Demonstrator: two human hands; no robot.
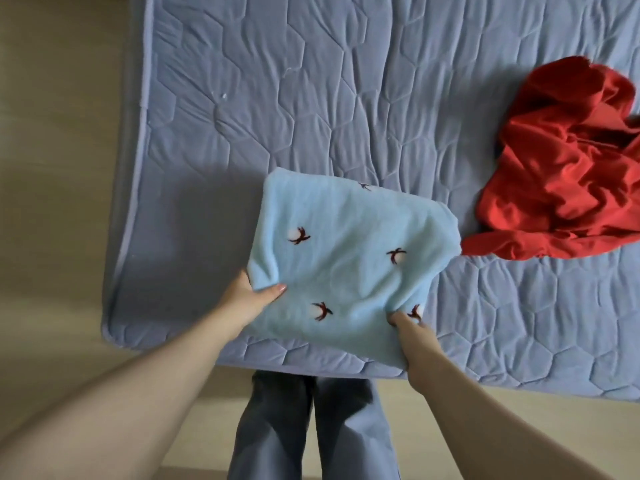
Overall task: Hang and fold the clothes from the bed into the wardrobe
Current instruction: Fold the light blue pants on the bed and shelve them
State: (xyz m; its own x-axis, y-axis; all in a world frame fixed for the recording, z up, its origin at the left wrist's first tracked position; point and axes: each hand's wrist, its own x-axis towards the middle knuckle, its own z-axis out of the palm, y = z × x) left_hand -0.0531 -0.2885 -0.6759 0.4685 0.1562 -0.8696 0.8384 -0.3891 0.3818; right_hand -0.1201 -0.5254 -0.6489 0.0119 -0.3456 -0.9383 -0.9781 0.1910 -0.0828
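Fleecy pale-blue cloth, one, folded square, five dark sprig motifs — held at the near edge of the quilted bed, left hand and right hand each pinching a near corner. Just beside, one crumpled smooth red garment.

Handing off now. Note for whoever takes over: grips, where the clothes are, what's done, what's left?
Left grip: holds the near left edge of the blue cloth, thumb on top.
Right grip: pinches its near right corner.
Blue cloth: folded square, over the near edge of the bed.
Red garment: crumpled on the bed, to the right.
Done: blue cloth folded.
Left: store it, then the red garment; wardrobe not in view.
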